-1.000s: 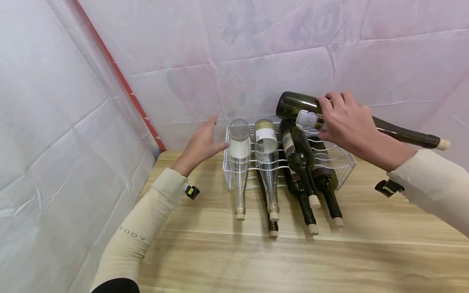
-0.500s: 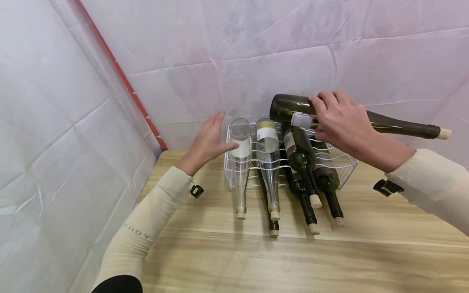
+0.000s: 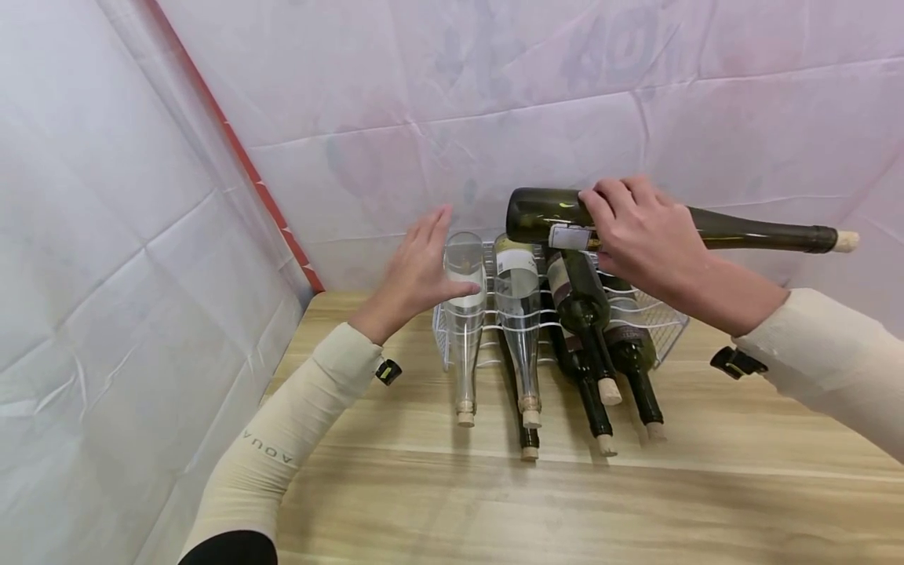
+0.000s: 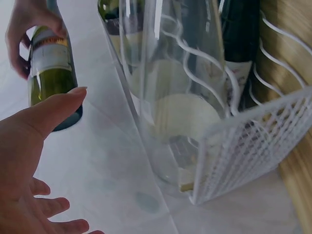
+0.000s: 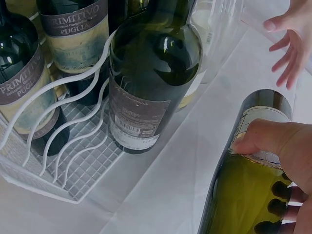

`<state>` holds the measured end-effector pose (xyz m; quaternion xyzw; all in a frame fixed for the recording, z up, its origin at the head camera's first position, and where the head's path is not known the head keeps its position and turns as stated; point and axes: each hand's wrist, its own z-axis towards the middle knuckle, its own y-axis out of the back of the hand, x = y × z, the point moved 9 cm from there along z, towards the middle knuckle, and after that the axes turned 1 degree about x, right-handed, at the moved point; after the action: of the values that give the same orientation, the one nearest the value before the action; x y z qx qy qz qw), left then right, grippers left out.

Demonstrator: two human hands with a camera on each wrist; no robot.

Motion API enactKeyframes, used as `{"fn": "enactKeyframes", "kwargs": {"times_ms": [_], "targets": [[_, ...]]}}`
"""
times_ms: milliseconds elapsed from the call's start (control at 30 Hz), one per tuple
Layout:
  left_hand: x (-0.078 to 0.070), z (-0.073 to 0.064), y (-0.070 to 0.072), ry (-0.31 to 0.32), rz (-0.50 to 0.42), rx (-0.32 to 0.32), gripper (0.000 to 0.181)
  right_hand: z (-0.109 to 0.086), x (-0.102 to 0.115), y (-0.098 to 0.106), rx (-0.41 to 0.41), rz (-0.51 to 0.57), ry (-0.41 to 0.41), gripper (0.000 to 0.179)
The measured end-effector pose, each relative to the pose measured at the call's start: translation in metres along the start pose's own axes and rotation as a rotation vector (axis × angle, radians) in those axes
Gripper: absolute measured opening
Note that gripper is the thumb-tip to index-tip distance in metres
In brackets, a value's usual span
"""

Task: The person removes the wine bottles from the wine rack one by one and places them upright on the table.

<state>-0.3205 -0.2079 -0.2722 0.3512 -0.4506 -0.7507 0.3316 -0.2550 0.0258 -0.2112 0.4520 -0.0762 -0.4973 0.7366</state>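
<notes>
My right hand (image 3: 646, 239) grips a dark green wine bottle (image 3: 533, 216) round its labelled body, holding it nearly level above the back of a white wire rack (image 3: 667, 333). Its corked neck points right. The left hand (image 3: 420, 271) is spread, thumb apart from the fingers, beside the rack's left end; it holds nothing. In the head view its thumb overlaps a clear corked bottle (image 3: 464, 345) on the top tier. Another clear bottle (image 3: 520, 306) and a dark green bottle (image 3: 582, 290) lie to the right of that one, necks toward me.
Several dark bottles lie on the lower tier, among them a right-hand bottle (image 3: 632, 349) labelled Primitivo Puglia in the right wrist view. The rack stands on a wooden table (image 3: 494, 510) against a white sheet wall (image 3: 523, 102). Another sheet (image 3: 127, 298) hangs at the left.
My right hand has carried the green bottle leftward, and the bottle has turned closer to level. My left hand has moved right and slightly up toward the clear bottle's base.
</notes>
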Motion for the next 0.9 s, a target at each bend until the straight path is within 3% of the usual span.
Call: {"fn": "enactKeyframes", "kwargs": {"times_ms": [300,467,600,900], "targets": [[-0.022,0.006,0.006,-0.115,-0.031,-0.051,0.133,0.001,0.008,-0.003,-0.02,-0.031,0.045,0.072],[-0.034,0.01,0.006,-0.169,-0.066,-0.046,0.133,0.001,0.014,-0.002,-0.108,-0.039,0.097,0.052],[-0.045,0.012,0.007,-0.211,-0.036,-0.055,0.13,0.001,0.019,0.001,-0.175,-0.047,0.12,0.044],[-0.068,0.016,0.014,-0.298,0.066,-0.118,0.12,0.005,0.028,0.003,-0.144,-0.058,0.137,0.057]]}}
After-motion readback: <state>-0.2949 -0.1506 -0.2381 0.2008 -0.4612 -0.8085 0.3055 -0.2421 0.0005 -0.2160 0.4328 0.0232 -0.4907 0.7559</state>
